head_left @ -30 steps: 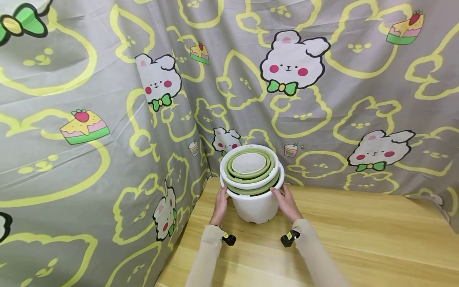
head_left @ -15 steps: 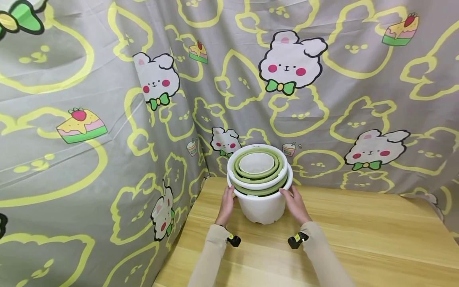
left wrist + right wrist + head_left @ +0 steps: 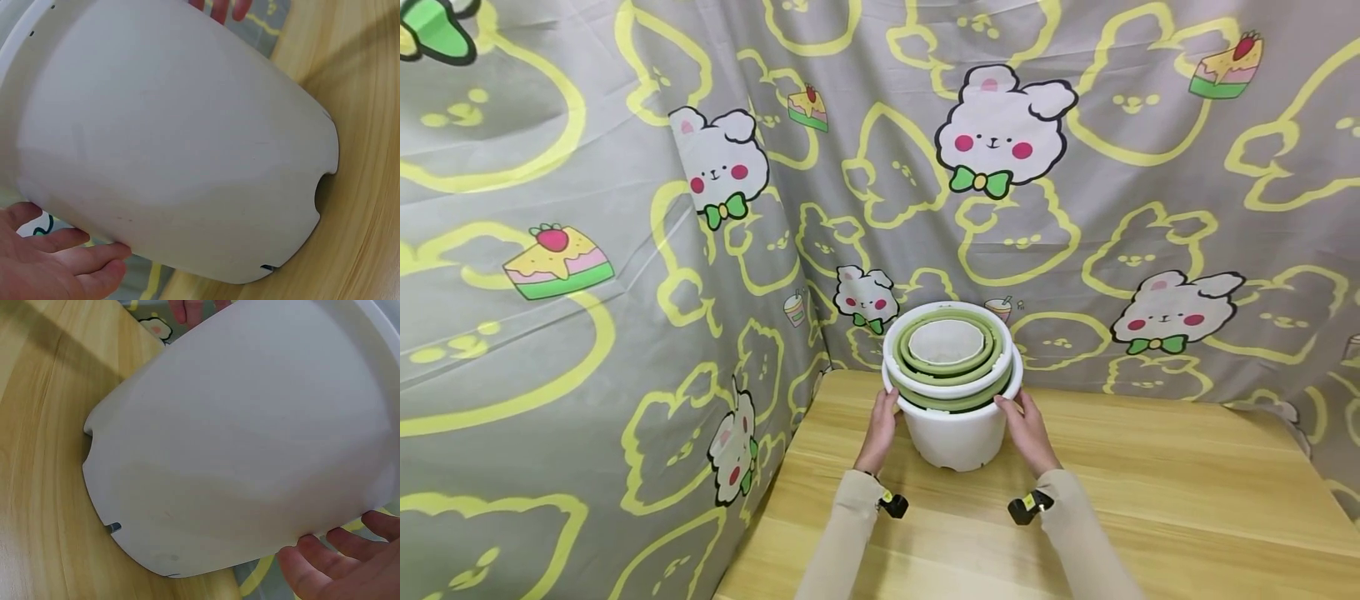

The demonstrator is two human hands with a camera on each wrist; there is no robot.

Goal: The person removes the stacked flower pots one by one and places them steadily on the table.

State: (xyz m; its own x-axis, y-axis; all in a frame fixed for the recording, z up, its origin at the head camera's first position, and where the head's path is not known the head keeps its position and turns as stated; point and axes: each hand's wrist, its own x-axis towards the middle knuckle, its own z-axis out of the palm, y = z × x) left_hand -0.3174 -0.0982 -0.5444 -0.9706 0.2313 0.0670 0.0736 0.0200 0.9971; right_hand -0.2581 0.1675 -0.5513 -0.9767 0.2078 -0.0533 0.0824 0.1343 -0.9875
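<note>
The left hand and right hand both grasp the large white pot, one on its left side and one on its right, thumbs at the rim. It is at the far left part of the desk, in front of the patterned cloth. Nested inside it are smaller green and white pots, the smallest white one in the middle. A small black camera sits at each wrist
</note>
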